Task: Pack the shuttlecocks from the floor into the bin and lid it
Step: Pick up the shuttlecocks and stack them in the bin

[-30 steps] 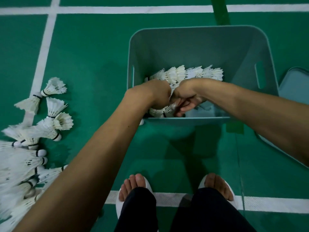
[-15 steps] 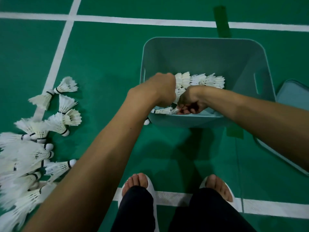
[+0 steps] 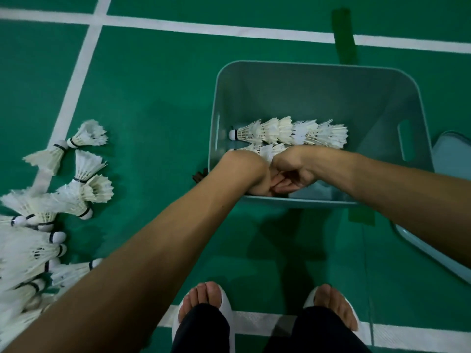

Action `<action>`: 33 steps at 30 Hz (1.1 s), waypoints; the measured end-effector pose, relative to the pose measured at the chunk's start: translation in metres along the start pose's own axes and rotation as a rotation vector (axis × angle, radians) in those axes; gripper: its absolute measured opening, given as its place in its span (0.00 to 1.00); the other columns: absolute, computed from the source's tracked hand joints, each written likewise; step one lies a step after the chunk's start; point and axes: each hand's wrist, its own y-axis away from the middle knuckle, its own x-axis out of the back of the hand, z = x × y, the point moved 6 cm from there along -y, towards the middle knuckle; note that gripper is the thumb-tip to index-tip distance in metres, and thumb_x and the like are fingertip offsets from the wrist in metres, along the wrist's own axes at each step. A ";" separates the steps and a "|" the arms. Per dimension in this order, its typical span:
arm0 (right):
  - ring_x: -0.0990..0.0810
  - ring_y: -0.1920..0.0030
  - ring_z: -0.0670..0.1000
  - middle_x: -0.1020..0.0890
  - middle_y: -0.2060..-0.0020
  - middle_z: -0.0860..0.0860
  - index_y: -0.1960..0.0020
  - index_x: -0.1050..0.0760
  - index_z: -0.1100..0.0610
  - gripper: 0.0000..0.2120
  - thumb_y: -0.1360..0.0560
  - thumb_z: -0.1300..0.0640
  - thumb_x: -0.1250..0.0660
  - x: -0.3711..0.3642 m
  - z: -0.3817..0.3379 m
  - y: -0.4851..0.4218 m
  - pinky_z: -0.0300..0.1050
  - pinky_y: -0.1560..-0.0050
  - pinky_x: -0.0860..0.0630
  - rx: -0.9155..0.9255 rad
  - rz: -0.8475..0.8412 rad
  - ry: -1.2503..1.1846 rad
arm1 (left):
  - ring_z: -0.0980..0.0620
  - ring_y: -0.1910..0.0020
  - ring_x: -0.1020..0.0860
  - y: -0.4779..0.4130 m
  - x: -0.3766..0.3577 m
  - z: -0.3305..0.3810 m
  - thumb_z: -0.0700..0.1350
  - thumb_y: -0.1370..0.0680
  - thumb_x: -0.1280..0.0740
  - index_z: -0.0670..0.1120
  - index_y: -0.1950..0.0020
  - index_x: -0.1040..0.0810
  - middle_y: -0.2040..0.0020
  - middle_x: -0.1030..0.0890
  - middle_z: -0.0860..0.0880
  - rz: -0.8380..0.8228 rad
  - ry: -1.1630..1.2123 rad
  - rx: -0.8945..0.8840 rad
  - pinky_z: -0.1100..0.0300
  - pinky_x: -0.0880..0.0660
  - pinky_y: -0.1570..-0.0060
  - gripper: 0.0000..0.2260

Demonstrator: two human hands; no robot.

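The grey-blue bin (image 3: 316, 72) stands open on the green court floor. Inside it lies a nested row of white shuttlecocks (image 3: 288, 131), and a second row (image 3: 265, 150) runs partly under my wrists. My left hand (image 3: 251, 174) and my right hand (image 3: 290, 171) are down inside the bin at its near wall, pressed together. The right fingers are loosely curled with nothing visible in them. The left fingers are hidden. Several loose shuttlecocks (image 3: 76, 189) lie on the floor at the left.
The bin's lid (image 3: 451, 154) lies on the floor right of the bin, partly behind my right forearm. A small dark object (image 3: 200, 175) sits by the bin's left wall. My feet in white slippers (image 3: 204, 301) stand on a court line.
My hands have gone lower into the bin near its front wall. The row of shuttlecocks they carried now lies beside the first row. My view has shifted left.
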 end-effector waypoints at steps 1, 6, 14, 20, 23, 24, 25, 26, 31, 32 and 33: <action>0.20 0.79 0.49 0.19 0.78 0.54 0.61 0.25 0.64 0.13 0.18 0.62 0.39 0.001 -0.004 0.004 0.36 0.78 0.24 0.033 0.040 0.062 | 0.42 0.48 0.26 0.000 0.000 -0.001 0.44 0.17 0.40 0.42 0.29 0.26 0.29 0.25 0.42 -0.004 0.020 0.010 0.53 0.29 0.50 0.17; 0.25 0.80 0.49 0.18 0.76 0.55 0.63 0.21 0.65 0.10 0.25 0.60 0.27 0.033 -0.038 0.063 0.36 0.77 0.30 0.367 0.429 0.500 | 0.43 0.51 0.26 0.032 0.022 0.002 0.41 0.21 0.40 0.45 0.32 0.26 0.37 0.21 0.42 0.315 0.216 0.012 0.51 0.25 0.48 0.17; 0.22 0.73 0.50 0.18 0.76 0.50 0.67 0.16 0.57 0.15 0.25 0.52 0.29 0.019 -0.043 0.186 0.46 0.60 0.20 0.886 0.883 0.407 | 0.54 0.55 0.19 0.133 -0.036 -0.075 0.38 0.24 0.37 0.47 0.50 0.19 0.56 0.16 0.55 1.361 0.932 0.003 0.58 0.24 0.55 0.09; 0.21 0.69 0.53 0.21 0.73 0.51 0.67 0.24 0.58 0.18 0.26 0.45 0.34 -0.179 -0.036 0.186 0.47 0.67 0.25 1.259 0.592 0.649 | 0.39 0.48 0.22 0.103 -0.210 -0.126 0.39 0.24 0.31 0.39 0.47 0.23 0.51 0.21 0.41 1.109 1.216 0.770 0.54 0.35 0.55 0.07; 0.22 0.45 0.60 0.21 0.49 0.57 0.49 0.25 0.57 0.13 0.25 0.48 0.32 -0.204 -0.034 0.126 0.52 0.51 0.24 1.016 0.621 0.869 | 0.35 0.41 0.27 0.098 -0.255 -0.122 0.43 0.28 0.27 0.40 0.40 0.26 0.42 0.25 0.37 0.994 1.079 0.951 0.45 0.30 0.48 0.19; 0.26 0.39 0.62 0.24 0.42 0.60 0.41 0.27 0.58 0.18 0.26 0.49 0.31 -0.202 -0.035 0.110 0.55 0.45 0.26 0.921 0.679 0.946 | 0.35 0.39 0.28 0.101 -0.265 -0.124 0.46 0.29 0.26 0.42 0.38 0.27 0.40 0.27 0.38 0.963 1.048 1.043 0.42 0.30 0.45 0.22; 0.31 0.34 0.64 0.29 0.35 0.62 0.33 0.30 0.59 0.26 0.26 0.50 0.30 -0.199 -0.036 0.096 0.58 0.39 0.28 0.829 0.722 1.025 | 0.35 0.38 0.30 0.105 -0.273 -0.128 0.47 0.30 0.26 0.43 0.37 0.29 0.38 0.28 0.39 0.945 1.039 1.128 0.40 0.30 0.43 0.24; 0.36 0.29 0.66 0.36 0.28 0.65 0.27 0.36 0.59 0.32 0.27 0.51 0.30 -0.198 -0.039 0.084 0.61 0.34 0.31 0.762 0.746 1.082 | 0.35 0.37 0.31 0.107 -0.279 -0.134 0.49 0.30 0.27 0.43 0.36 0.31 0.36 0.30 0.39 0.927 1.046 1.188 0.38 0.30 0.40 0.26; 0.48 0.23 0.69 0.54 0.21 0.65 0.21 0.46 0.56 0.41 0.27 0.53 0.29 -0.201 -0.054 0.040 0.66 0.29 0.35 0.680 0.696 1.142 | 0.36 0.34 0.32 0.103 -0.271 -0.182 0.54 0.30 0.29 0.44 0.29 0.36 0.32 0.30 0.39 0.886 0.941 1.248 0.41 0.33 0.38 0.34; 0.45 0.24 0.68 0.51 0.21 0.65 0.22 0.44 0.56 0.39 0.27 0.53 0.29 -0.201 -0.059 0.036 0.65 0.30 0.34 0.699 0.708 1.139 | 0.36 0.33 0.32 0.099 -0.262 -0.194 0.55 0.30 0.28 0.44 0.26 0.37 0.31 0.30 0.39 0.903 0.917 1.239 0.41 0.33 0.38 0.37; 0.43 0.25 0.67 0.48 0.22 0.65 0.23 0.41 0.57 0.37 0.27 0.53 0.28 -0.202 -0.064 0.033 0.64 0.31 0.33 0.731 0.722 1.131 | 0.36 0.33 0.32 0.093 -0.253 -0.207 0.56 0.30 0.27 0.46 0.23 0.40 0.30 0.30 0.39 0.922 0.914 1.222 0.42 0.33 0.37 0.40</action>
